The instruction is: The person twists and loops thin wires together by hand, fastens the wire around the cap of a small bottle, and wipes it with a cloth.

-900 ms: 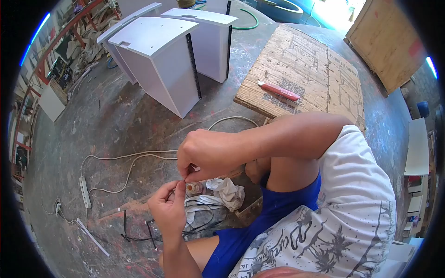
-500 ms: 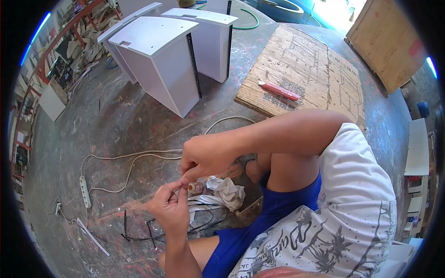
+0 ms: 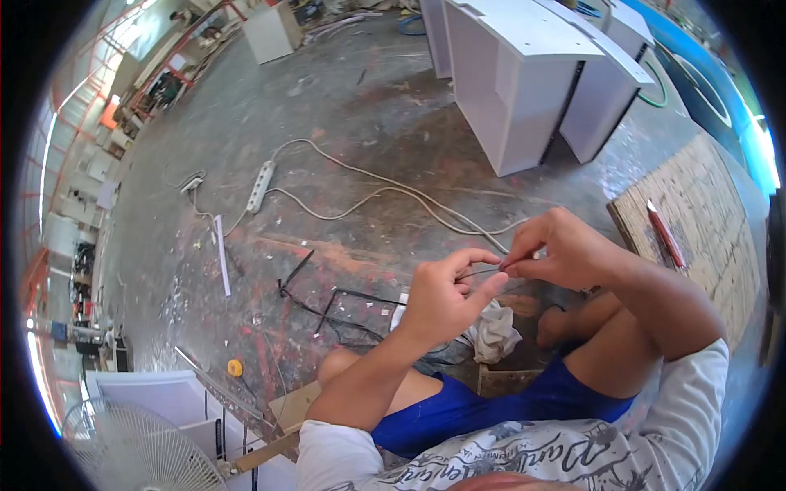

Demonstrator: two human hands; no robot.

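Observation:
A thin dark strand (image 3: 485, 271) runs across the small gap between my two hands; its kind is too fine to make out. My right hand (image 3: 558, 250) pinches one end between thumb and fingertips. On the other side, my left hand (image 3: 446, 299) has its fingers curled, with the strand passing in among them and the thumb standing apart. Below the hands, a crumpled white cloth (image 3: 494, 334) lies on the floor by my legs. Black strips (image 3: 329, 313) are tangled left of my left hand.
White cabinet-like boxes (image 3: 524, 106) stand ahead at the right. A red utility knife (image 3: 668, 237) rests on a printed board (image 3: 711, 192). A white power strip (image 3: 262, 186) and its cable cross the floor. At lower left are a fan (image 3: 147, 450) and a yellow round object (image 3: 235, 367).
My view has swung left, so the boxes and board appear farther right. My hands, touching at the fingertips before, have moved slightly apart, with the strand showing between them.

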